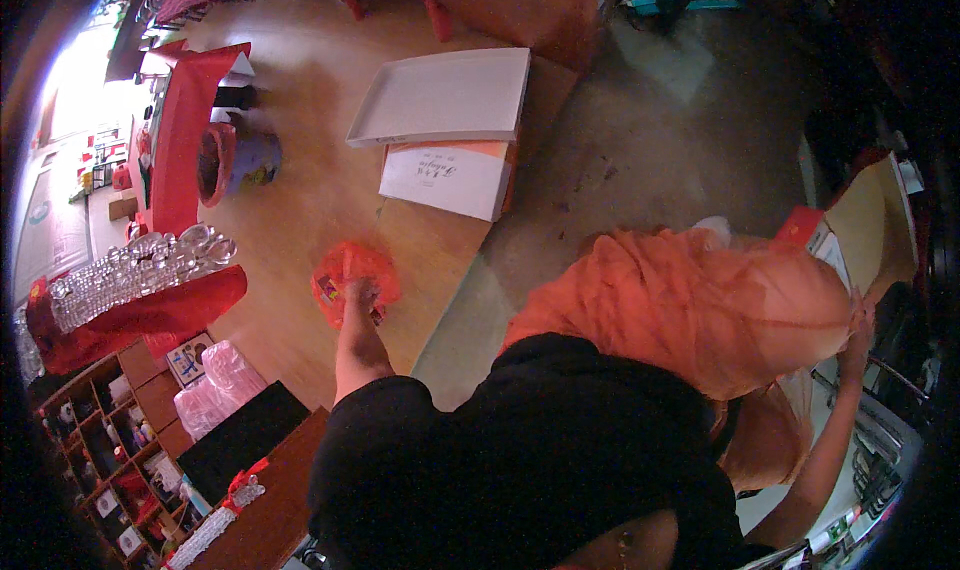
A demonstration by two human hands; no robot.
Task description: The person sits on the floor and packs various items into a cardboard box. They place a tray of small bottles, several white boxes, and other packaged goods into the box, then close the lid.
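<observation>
My left hand [361, 291] grips a thin red plastic bag [352, 259] that hangs above the tiled floor. Something with a small yellow and dark print shows through the bag's side, too blurred to name. Far out on the right, my right hand [860, 331] is at the lower edge of an opened cardboard box [862, 225]. The fingers are partly hidden there, so whether they grip the box or only touch it does not show. A red and white carton [799, 229] sits by the box, next to my orange trouser leg [675, 300].
A white box lid [442, 94] leans over a white printed carton [446, 176] on the floor ahead. To the left are a bin with a pink liner [217, 165], a red-covered table [184, 135], clear glassy ornaments [135, 270], pink-wrapped packs [217, 382] and a wooden cubby shelf [105, 435].
</observation>
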